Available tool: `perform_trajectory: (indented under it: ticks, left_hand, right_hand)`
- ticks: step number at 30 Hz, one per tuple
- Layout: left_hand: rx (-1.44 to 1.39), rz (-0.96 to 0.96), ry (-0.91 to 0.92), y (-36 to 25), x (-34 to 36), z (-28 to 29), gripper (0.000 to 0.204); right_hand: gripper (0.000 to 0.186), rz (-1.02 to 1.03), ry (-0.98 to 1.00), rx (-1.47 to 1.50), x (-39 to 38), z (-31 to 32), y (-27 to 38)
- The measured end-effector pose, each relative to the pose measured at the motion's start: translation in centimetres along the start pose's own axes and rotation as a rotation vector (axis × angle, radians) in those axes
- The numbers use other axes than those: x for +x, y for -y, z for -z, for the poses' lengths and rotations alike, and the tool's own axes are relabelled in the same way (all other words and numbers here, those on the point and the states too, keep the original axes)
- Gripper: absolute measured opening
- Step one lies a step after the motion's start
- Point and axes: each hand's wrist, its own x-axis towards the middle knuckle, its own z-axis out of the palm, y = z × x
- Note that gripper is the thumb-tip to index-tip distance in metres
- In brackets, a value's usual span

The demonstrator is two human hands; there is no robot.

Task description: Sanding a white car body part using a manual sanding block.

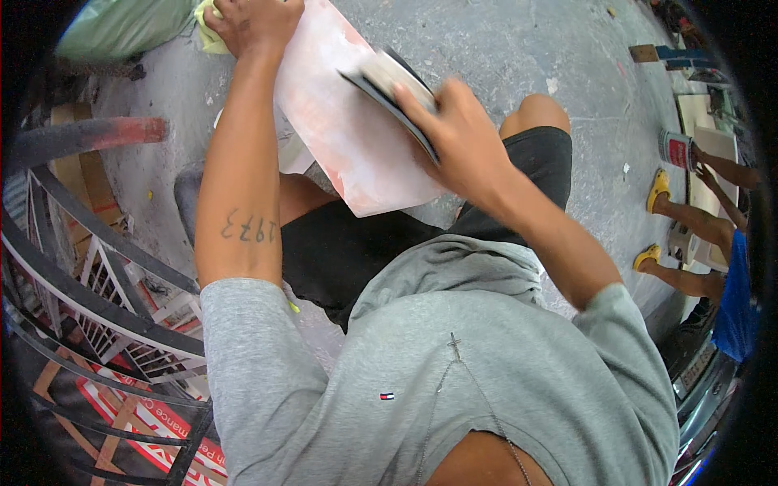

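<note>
To the left of the pale pink-and-white panel (348,146), the left hand (258,31) bends its fingers loosely over a yellow-green cloth (212,34) at the panel's upper left edge, though whether they grip it or only press I cannot tell. Above the panel's right side, the right hand (463,134) has its fingers closed around a flat, dark-edged block (381,73), blurred, its contact with the panel unclear.

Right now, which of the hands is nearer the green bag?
Left. The left hand is just right of the green bag, by the pale panel; the right hand is farther right, holding a dark-edged block over the panel.
</note>
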Motion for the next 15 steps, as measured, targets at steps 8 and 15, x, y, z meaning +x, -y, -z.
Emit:
perform_trajectory:
  ticks: [8, 15]
  left_hand:
    - [-0.035, 0.023, 0.073, -0.2, 0.0, 0.4, 0.048]
    - [0.008, -0.008, -0.058, -0.1, 0.3, 0.4, 0.046]
  right_hand:
    - [0.080, -0.002, 0.041, -0.017, -0.4, -2.2, -1.8]
    - [0.100, 0.061, 0.061, 0.037, -4.8, -1.0, -1.9]
